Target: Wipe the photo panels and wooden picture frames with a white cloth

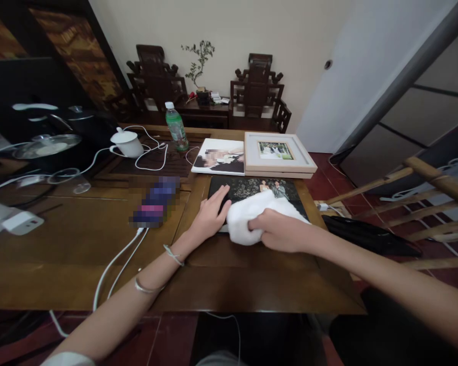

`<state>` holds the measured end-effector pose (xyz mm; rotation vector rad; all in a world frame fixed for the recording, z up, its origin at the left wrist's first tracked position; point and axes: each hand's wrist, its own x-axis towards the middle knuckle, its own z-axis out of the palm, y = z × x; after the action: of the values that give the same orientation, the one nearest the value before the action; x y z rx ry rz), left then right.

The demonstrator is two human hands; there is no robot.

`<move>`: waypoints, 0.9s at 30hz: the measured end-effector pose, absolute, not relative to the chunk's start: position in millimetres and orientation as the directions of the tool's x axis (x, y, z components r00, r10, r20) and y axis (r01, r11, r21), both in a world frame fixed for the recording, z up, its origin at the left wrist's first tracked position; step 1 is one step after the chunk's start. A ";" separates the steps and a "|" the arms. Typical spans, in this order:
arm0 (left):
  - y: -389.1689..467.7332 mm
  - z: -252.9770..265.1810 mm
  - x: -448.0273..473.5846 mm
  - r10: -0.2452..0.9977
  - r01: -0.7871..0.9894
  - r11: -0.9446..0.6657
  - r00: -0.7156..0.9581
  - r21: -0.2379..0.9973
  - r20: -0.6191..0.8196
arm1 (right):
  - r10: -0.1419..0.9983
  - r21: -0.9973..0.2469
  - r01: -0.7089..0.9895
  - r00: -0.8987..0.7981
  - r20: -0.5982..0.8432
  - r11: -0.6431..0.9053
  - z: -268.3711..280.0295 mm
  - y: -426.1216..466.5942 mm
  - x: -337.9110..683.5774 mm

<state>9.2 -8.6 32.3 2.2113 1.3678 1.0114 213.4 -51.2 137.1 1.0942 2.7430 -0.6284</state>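
Observation:
A dark photo panel point(244, 187) with a couple pictured on it lies flat on the wooden table point(229, 284). My right hand point(280, 231) grips a bunched white cloth point(257, 211), which rests on the panel and covers much of its front part. At the panel's left edge, my left hand point(211, 211) lies with fingers stretched out, touching it and holding nothing. Just behind the panel are a white photo panel point(219, 156) and a light wooden picture frame point(279, 154), side by side.
Left of my hands, a phone point(156, 203) is plugged into a white cable point(114, 254). Farther back stand a green bottle point(176, 127), a lidded white cup point(126, 143) and a clear plastic cup point(78, 182). A wooden chair point(438, 198) is on the right.

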 end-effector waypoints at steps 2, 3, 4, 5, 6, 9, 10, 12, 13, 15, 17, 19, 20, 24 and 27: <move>-9.4 30.4 10.1 0.887 0.685 -0.459 0.315 0.565 0.339 | 0.689 -0.325 0.725 -0.685 -0.239 0.608 138.0 -39.5 225.7; -9.6 29.8 10.4 0.889 0.706 -0.454 0.320 0.544 0.327 | 0.721 -0.317 0.747 -0.657 -0.220 0.584 136.9 -32.7 230.6; -9.5 29.5 10.6 0.889 0.719 -0.454 0.325 0.526 0.323 | 0.756 -0.308 0.771 -0.624 -0.197 0.557 135.1 -25.8 234.4; -9.4 29.5 10.7 0.887 0.728 -0.458 0.332 0.510 0.323 | 0.790 -0.297 0.797 -0.588 -0.176 0.527 133.0 -19.0 236.6; -9.2 29.5 10.8 0.884 0.734 -0.463 0.337 0.496 0.325 | 0.819 -0.283 0.819 -0.552 -0.157 0.499 130.8 -12.5 237.1; -8.7 29.7 11.0 0.878 0.746 -0.471 0.344 0.472 0.332 | 0.867 -0.272 0.853 -0.487 -0.108 0.445 125.9 5.7 228.2; -8.6 29.5 11.0 0.877 0.748 -0.473 0.346 0.467 0.334 | 0.874 -0.284 0.855 -0.475 -0.098 0.433 125.1 11.5 222.2; -8.1 28.5 10.8 0.873 0.747 -0.478 0.349 0.461 0.340 | 0.892 -0.332 0.852 -0.448 -0.063 0.404 124.5 22.6 207.1; -7.7 27.7 10.7 0.870 0.744 -0.483 0.350 0.461 0.346 | 0.898 -0.368 0.843 -0.438 -0.043 0.394 124.6 27.8 198.7; -6.8 25.9 10.1 0.865 0.736 -0.492 0.351 0.465 0.359 | 0.901 -0.451 0.806 -0.433 -0.011 0.382 125.1 37.3 181.6; -5.9 24.3 9.3 0.862 0.730 -0.497 0.349 0.469 0.369 | 0.895 -0.524 0.759 -0.445 0.017 0.387 125.6 44.6 165.5; -5.1 23.8 8.4 0.859 0.726 -0.500 0.350 0.472 0.373 | 0.878 -0.558 0.720 -0.479 0.031 0.412 126.2 49.3 152.5; -4.8 23.9 7.9 0.858 0.723 -0.503 0.351 0.474 0.374 | 0.864 -0.565 0.704 -0.503 0.031 0.431 126.5 50.6 147.7; -4.8 25.7 6.6 0.852 0.709 -0.514 0.362 0.482 0.378 | 0.835 -0.519 0.715 -0.551 -0.006 0.468 128.8 50.5 145.4; -5.7 26.2 6.4 0.846 0.702 -0.524 0.363 0.483 0.391 | 0.853 -0.428 0.784 -0.519 -0.055 0.449 129.5 49.0 166.0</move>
<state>6.4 -5.7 26.2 2.3913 1.3856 0.8988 166.0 49.0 129.5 1.6049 2.8139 -0.6801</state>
